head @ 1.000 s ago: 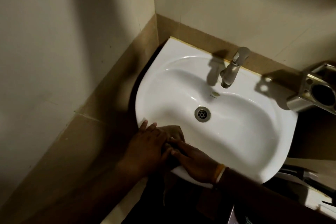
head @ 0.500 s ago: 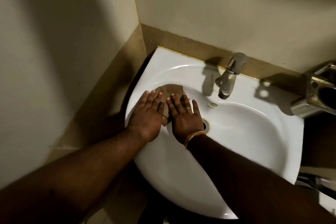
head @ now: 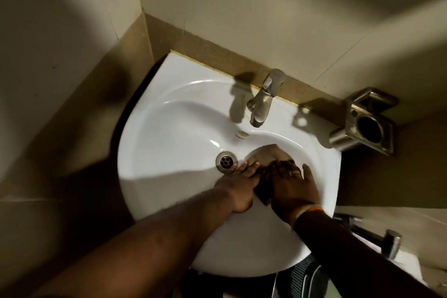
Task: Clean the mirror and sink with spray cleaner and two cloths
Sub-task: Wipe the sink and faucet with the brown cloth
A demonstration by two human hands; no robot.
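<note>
Change: both hands and the cloth have slid from the basin's left side, left of the tap, to the right of the drain since half a second ago.
Cloth [head: 266, 156]: brownish, spread on the basin floor just right of centre frame, its far edge showing beyond the fingertips.
Left hand [head: 242, 186]: fingers straight and flat, pressing the cloth's near left part, fingertips just beside the drain [head: 226, 160].
Right hand [head: 291, 185]: flat on the cloth too, fingers straight, a ring on one finger, a band at the wrist; it touches the left hand.
Sink [head: 169, 143]: white, filling mid frame; its walls look glossy, with no foam or streaks that I can make out.
Tap [head: 262, 99]: steel, upper centre, apart from the hands.
Holder [head: 365, 126]: metal fitting on the wall at right.
Progress: I judge the basin wipe to be in hand, the left part likely done, right wall and rim left. Mirror, spray cleaner and second cloth are out of view, so that part cannot be judged.
</note>
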